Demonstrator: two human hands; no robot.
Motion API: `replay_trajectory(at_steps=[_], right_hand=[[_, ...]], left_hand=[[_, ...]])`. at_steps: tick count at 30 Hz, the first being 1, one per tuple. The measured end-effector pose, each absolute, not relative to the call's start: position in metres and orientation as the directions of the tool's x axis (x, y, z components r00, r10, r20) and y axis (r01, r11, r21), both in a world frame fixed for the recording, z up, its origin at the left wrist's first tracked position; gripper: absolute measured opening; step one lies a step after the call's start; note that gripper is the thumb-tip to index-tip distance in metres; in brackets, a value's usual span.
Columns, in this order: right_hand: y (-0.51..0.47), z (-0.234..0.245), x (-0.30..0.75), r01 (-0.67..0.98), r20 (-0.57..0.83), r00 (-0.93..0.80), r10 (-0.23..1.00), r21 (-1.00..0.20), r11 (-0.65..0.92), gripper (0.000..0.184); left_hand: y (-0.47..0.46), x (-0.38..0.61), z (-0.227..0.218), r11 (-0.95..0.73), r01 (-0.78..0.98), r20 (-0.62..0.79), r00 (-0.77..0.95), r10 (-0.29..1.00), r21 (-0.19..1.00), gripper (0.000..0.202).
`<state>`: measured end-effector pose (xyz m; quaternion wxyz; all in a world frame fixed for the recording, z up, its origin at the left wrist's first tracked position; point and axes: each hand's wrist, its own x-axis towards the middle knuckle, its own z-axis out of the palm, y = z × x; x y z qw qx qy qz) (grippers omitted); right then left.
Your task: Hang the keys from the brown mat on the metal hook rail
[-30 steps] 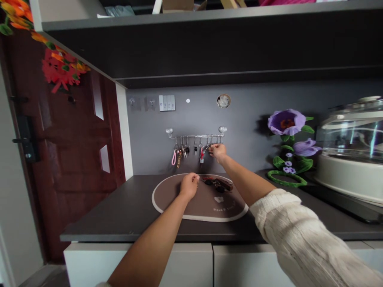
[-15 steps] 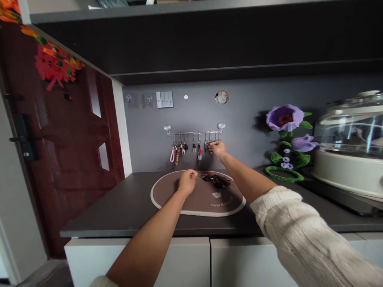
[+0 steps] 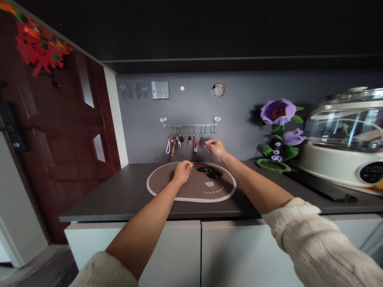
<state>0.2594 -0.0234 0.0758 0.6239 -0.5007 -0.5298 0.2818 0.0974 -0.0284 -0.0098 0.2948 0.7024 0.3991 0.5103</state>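
Observation:
My right hand [image 3: 216, 150] is raised near the grey back wall, its fingers pinched together; whatever is between them is too small to make out. Just beyond its fingertips a key ring [image 3: 202, 138] hangs from a hook of the clear hook rail [image 3: 191, 126]. My left hand [image 3: 182, 173] is closed above the brown oval mat [image 3: 167, 187], and its contents are hidden. Beside it on the mat lies a dark bunch of keys [image 3: 211, 171]. Farther left on the rail hang several keys, a pink strap [image 3: 168, 146] and a red key tag [image 3: 195, 143].
Purple artificial flowers [image 3: 279, 112] and a white appliance with a clear cover [image 3: 332, 157] stand to the right, with a black phone-like slab [image 3: 323, 186] before them. A dark shelf [image 3: 209, 32] overhangs the counter [image 3: 110, 195]. A dark red door [image 3: 68, 159] is at left.
The view has tilted down a little. My right hand has come slightly down from the rail, so the hooks at its right end now show. My left hand stays over the mat.

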Motion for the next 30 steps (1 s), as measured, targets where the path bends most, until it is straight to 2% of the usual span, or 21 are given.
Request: replay_trajectory(at_steps=[4, 9, 12, 16, 21, 30], right_hand=[[-0.039, 0.059, 0.260, 0.283, 0.428, 0.236, 0.873, -0.889, 0.359, 0.005], [-0.054, 0.031, 0.267, 0.541, 0.501, 0.151, 0.852, -0.763, 0.353, 0.009], [-0.063, 0.022, 0.271, 0.730, 0.526, 0.064, 0.848, -0.604, 0.319, 0.012], [-0.072, 0.019, 0.272, 0.922, 0.513, -0.015, 0.858, -0.325, 0.210, 0.015], [-0.077, 0.018, 0.267, 0.982, 0.484, -0.064, 0.873, -0.126, 0.141, 0.020], [-0.075, 0.014, 0.264, 0.985, 0.479, -0.132, 0.868, -0.037, 0.170, 0.019]], left_hand=[[-0.027, 0.097, -0.010, -0.516, 0.249, 0.486, 0.174, 0.856, 0.820, 0.010], [-0.029, 0.096, -0.009, -0.530, 0.259, 0.496, 0.187, 0.848, 0.808, 0.011], [-0.031, 0.096, -0.008, -0.539, 0.278, 0.506, 0.186, 0.842, 0.795, 0.011], [-0.031, 0.095, -0.008, -0.534, 0.294, 0.500, 0.189, 0.845, 0.792, 0.012], [-0.033, 0.093, -0.006, -0.531, 0.304, 0.493, 0.198, 0.847, 0.791, 0.012], [-0.032, 0.093, -0.006, -0.542, 0.316, 0.500, 0.209, 0.841, 0.779, 0.012]])
